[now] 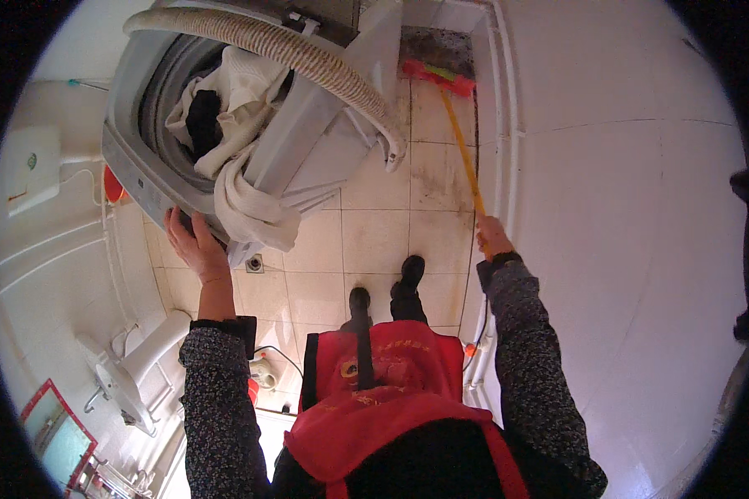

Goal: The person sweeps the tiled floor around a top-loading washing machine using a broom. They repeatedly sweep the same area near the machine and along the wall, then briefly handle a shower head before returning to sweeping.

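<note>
A grey top-loading washing machine (pixel 281 154) stands at the upper left, its lid area uncovered and its body at an angle. My left hand (pixel 198 247) is on its near front edge, fingers bent over the rim. White knit clothing (pixel 237 91) and a black cloth (pixel 203 122) lie in the tub, and a white sleeve-like part (pixel 254 208) hangs over the side. My right hand (pixel 494 236) is closed round the yellow pole of a mop (pixel 460 145). The mop's red and green head (pixel 438 76) rests on the floor near the far wall.
A ribbed drain hose (pixel 283 48) arches across the machine. White pipes (pixel 508 91) run along the right wall, beside dark stains on the tiled floor (pixel 376 237). A floor drain (pixel 255 264) lies below the machine. At the left are a washbasin (pixel 121 378) and a red-framed mirror (pixel 58 437).
</note>
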### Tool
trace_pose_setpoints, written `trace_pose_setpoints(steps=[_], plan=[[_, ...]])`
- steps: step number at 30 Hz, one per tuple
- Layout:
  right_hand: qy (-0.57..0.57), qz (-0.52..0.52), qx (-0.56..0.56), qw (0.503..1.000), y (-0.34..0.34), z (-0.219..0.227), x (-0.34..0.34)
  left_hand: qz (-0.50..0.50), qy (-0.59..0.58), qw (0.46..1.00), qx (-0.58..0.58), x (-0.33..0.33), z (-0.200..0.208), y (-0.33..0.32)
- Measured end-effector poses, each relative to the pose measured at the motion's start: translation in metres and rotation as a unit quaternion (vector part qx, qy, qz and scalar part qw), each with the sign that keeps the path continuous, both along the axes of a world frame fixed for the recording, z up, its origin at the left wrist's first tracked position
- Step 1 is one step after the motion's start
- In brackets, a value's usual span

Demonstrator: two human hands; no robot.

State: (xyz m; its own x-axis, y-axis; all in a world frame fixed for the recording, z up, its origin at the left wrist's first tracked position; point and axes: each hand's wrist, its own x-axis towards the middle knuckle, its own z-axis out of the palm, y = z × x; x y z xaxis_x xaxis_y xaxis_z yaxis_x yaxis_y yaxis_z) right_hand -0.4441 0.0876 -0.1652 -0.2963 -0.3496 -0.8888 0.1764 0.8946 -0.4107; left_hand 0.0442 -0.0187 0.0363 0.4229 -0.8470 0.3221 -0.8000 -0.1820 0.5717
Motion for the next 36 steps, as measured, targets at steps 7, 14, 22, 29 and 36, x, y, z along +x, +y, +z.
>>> trace_pose_setpoints(steps=[7, 14, 22, 29, 36], plan=[[0.001, 0.011, 0.052, 0.999, 0.095, 0.023, 0.015, -0.007, -0.056, 0.998, 0.014, -0.001, 0.004, 0.0], [-0.175, -0.008, 0.101, 0.979, 0.207, 0.098, 0.045, -0.004, -0.106, 0.994, -0.009, 0.002, -0.003, 0.002], [-0.205, -0.042, 0.007, 0.978, 0.253, 0.188, 0.09, -0.019, 0.024, 1.0, -0.002, 0.003, 0.011, 0.004], [-0.307, -0.283, -0.096, 0.904, 0.235, 0.245, 0.123, -0.346, 0.207, 0.914, -0.048, -0.05, 0.037, 0.06], [-0.268, -0.348, -0.197, 0.877, 0.233, 0.353, 0.161, -0.485, 0.388, 0.508, 0.597, -0.185, -0.007, 0.102]])
